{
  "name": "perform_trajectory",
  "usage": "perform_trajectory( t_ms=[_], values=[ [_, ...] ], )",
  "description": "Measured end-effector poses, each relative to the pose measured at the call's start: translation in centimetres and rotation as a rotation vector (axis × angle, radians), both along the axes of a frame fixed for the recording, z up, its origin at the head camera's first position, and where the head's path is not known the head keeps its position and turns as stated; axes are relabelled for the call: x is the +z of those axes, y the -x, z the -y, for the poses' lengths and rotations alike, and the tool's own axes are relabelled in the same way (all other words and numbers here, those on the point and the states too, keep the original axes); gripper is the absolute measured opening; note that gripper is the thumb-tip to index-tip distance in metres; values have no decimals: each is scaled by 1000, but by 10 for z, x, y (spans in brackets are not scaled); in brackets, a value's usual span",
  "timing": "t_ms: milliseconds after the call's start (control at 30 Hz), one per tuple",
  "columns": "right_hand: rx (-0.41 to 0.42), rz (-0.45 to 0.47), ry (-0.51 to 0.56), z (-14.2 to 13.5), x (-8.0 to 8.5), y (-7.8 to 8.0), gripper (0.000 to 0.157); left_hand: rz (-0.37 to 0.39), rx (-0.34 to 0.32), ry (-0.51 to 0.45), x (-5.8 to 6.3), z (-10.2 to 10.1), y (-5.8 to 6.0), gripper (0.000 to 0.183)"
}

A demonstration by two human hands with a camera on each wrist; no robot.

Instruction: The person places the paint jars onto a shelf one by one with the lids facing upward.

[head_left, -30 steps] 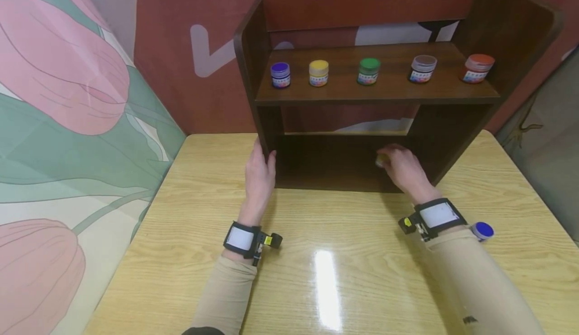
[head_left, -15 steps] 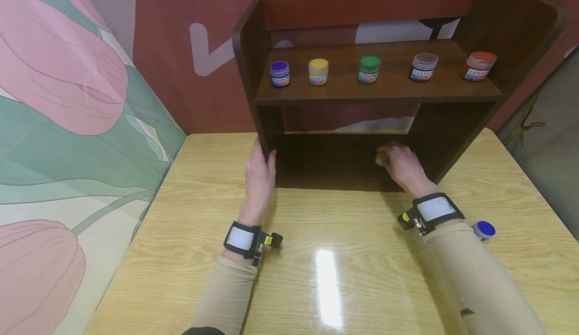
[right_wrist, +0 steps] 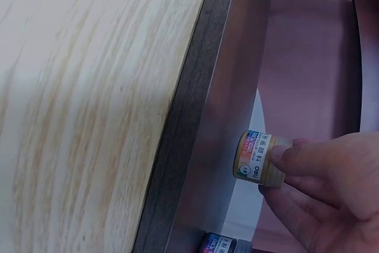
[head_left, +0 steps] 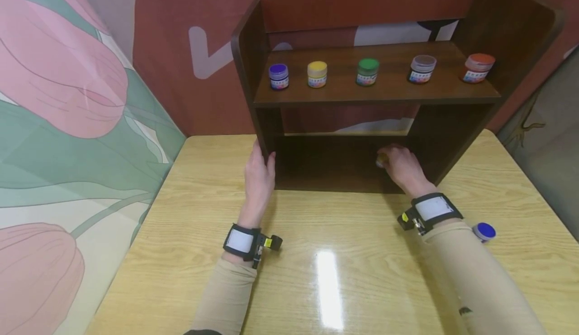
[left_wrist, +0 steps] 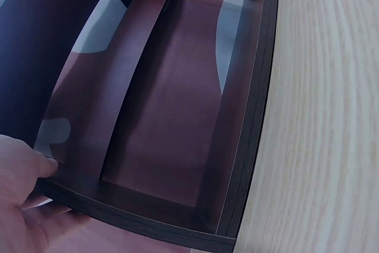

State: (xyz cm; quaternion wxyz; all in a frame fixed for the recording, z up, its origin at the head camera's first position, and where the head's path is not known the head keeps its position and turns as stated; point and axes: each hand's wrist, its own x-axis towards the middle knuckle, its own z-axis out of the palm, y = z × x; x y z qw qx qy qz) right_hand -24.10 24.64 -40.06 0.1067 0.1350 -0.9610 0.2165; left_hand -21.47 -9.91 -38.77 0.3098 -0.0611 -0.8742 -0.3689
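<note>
My right hand (head_left: 402,166) pinches an ochre-yellow paint jar (right_wrist: 254,157) by its lid, thumb on one side and fingers on the other. The jar is upright at the lower board of a dark brown shelf (head_left: 325,169); whether it touches the board is hard to tell. My left hand (head_left: 259,172) grips the shelf's left side panel, thumb on the inner face and fingers outside. Along the upper board stand a blue-violet jar (head_left: 279,77), a yellow jar (head_left: 317,74), a green jar (head_left: 367,72), a dark jar with a clear lid (head_left: 422,69) and a red-orange jar (head_left: 478,68).
A blue-lidded jar (head_left: 484,231) stands on the wooden table (head_left: 289,274), partly behind my right forearm. Another dark jar (right_wrist: 218,243) shows on the lower board in the right wrist view. Behind the shelf hangs a reddish patterned backdrop (head_left: 199,99).
Both hands stay where they were, the right with the ochre jar, the left on the panel. My right wrist has shifted very slightly left.
</note>
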Motion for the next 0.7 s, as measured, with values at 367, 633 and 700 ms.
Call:
perform_trajectory(
  t_ms=[367,633,700],
  values=[
    [-9,21,0,-1,-1,0,32,4,0,-2,1,0,-1,45],
    [-3,16,-8,-2,-3,-1,30,17,9,-1,0,0,-1,45],
    [-4,18,-10,-2,-4,-1,30,18,9,-4,0,0,0,45]
  ],
)
